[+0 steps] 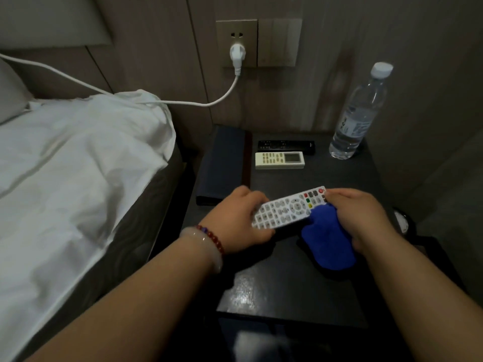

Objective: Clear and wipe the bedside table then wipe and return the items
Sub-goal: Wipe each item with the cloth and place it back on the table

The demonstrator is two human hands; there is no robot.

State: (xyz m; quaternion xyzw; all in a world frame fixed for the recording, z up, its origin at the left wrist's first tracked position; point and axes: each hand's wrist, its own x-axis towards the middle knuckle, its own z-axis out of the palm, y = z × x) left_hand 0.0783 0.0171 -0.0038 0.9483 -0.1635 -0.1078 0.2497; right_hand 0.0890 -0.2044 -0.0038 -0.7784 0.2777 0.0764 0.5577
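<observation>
The left hand [235, 220] has its fingers curled round the lower end of a white remote [287, 208], holding it button-side up above the middle of the surface [287, 288], its red power button turned toward the right edge. A red bead bracelet [214, 237] and a pale bangle [203, 248] sit on that wrist. The right hand [358, 216] grips a bunched blue cloth [328, 239], its fingers closed over the fabric. The cloth presses against the remote's near side by the coloured buttons and hangs down below the hand, while the fingertips touch the remote's upper end. The dark surface shows a damp sheen near its front edge. Toward the back edge, an air-conditioner remote [279, 160] lies flat with its display to the right. Just behind it and parallel to it lies a black remote [286, 147]. A dark folder [222, 163] lies along the left edge, reaching from near the back left corner toward the left hand. A clear water bottle [358, 113] with a white cap stands upright at the back right corner, well apart from the remotes. On the wall above the back edge, a white plug [236, 54] sits in a socket [236, 30], with a switch panel [278, 43] just to its right. The plug's white cable [183, 102] runs left over the bed [78, 165], which stands beside the left edge with crumpled white sheets.
</observation>
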